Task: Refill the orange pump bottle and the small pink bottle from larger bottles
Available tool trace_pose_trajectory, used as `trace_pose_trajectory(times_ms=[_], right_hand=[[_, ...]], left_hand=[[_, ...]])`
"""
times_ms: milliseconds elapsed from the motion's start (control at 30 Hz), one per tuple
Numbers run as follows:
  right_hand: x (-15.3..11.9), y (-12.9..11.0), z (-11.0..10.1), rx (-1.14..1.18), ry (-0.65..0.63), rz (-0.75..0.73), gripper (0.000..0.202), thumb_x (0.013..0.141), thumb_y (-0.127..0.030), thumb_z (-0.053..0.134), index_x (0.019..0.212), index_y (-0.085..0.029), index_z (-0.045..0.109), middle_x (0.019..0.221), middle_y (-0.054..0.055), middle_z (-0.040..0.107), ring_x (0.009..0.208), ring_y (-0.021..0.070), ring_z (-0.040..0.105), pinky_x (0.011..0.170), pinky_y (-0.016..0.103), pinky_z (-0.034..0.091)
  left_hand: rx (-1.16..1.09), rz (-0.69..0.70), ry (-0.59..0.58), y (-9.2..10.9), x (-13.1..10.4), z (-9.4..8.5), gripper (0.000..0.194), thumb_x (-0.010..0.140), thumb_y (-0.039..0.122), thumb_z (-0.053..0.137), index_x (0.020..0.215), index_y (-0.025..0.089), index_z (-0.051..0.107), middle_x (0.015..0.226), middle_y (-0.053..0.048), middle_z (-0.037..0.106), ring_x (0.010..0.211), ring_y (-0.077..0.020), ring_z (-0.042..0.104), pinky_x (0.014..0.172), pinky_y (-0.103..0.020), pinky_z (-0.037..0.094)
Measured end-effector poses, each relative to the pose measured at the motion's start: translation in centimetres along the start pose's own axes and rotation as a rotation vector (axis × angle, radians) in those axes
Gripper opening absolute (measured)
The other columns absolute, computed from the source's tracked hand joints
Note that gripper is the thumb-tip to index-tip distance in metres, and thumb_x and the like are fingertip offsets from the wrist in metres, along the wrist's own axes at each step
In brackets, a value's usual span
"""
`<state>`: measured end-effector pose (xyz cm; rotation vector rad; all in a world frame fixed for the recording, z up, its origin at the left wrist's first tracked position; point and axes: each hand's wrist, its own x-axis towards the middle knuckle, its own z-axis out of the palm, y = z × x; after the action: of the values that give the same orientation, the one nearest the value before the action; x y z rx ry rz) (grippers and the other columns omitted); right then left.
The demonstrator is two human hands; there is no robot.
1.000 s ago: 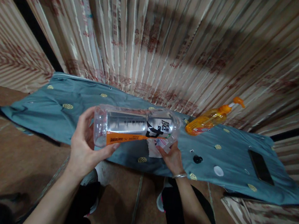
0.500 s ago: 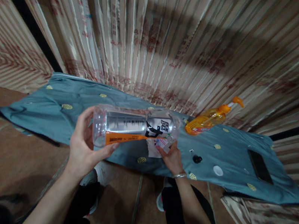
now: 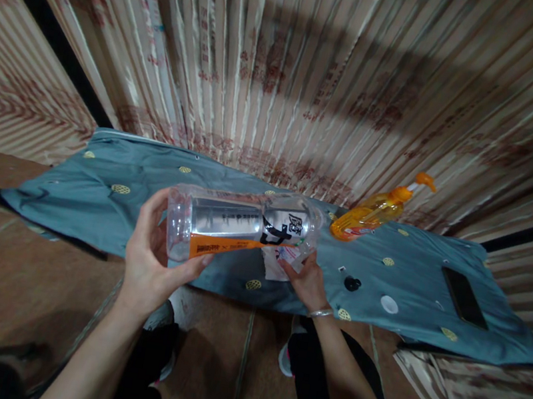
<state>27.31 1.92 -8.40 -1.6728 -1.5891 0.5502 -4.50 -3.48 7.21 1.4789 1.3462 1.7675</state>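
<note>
A clear plastic bottle [image 3: 225, 219] with a silver and orange label lies sideways above the cloth-covered table, held between my hands. My left hand [image 3: 150, 262] wraps round its wide base, thumb along the near side. At the other end, my right hand [image 3: 308, 284] is closed at the bottle's narrower part; some of its fingers are hidden. A white printed scrap [image 3: 275, 270] shows just below the bottle, beside my right thumb. Whether that thumb touches it, I cannot tell.
On the teal cloth [image 3: 141, 227] stands an orange pump bottle [image 3: 368, 215]. A small black part [image 3: 352, 283], a white disc [image 3: 389, 304] and a dark phone [image 3: 463, 296] lie to the right. Striped curtains [image 3: 286, 74] hang behind the table.
</note>
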Motion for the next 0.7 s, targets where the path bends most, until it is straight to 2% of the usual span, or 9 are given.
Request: trace_pose_trajectory(times_ms=[133,500,700], right_hand=[[0.06,-0.16,-0.21,0.021,-0.031,0.087,0.064,0.082,-0.063,0.082,0.129,-0.026,0.061,0.107,0.015,0.088,0.101,0.0419,0.087,0.092,0.056,0.070],[0.03,0.00,-0.13,0.065,-0.024,0.066,0.060,0.082,-0.062,0.081,0.126,-0.027,0.061,0.111,0.014,0.088,0.105,0.0402,0.086,0.094,0.057,0.070],[0.02,-0.20,-0.17,0.054,-0.035,0.094,0.066,0.081,-0.067,0.080,0.128,-0.025,0.059,0.113,0.016,0.088,0.107,0.0423,0.086,0.096,0.057,0.069]], left_hand=[[0.012,0.005,0.011,-0.11,-0.12,0.13,0.087,0.064,0.050,0.105,0.140,0.032,0.069,0.146,-0.012,0.077,0.128,-0.0430,0.081,0.104,-0.061,0.077],[0.029,0.004,-0.011,-0.23,0.04,-0.22,0.088,0.063,0.051,0.106,0.140,0.032,0.069,0.147,-0.011,0.077,0.136,-0.0451,0.078,0.104,-0.060,0.077],[0.008,-0.010,-0.004,0.12,-0.01,0.03,0.086,0.064,0.050,0.105,0.140,0.031,0.068,0.147,-0.012,0.077,0.133,-0.0442,0.079,0.102,-0.060,0.078]])
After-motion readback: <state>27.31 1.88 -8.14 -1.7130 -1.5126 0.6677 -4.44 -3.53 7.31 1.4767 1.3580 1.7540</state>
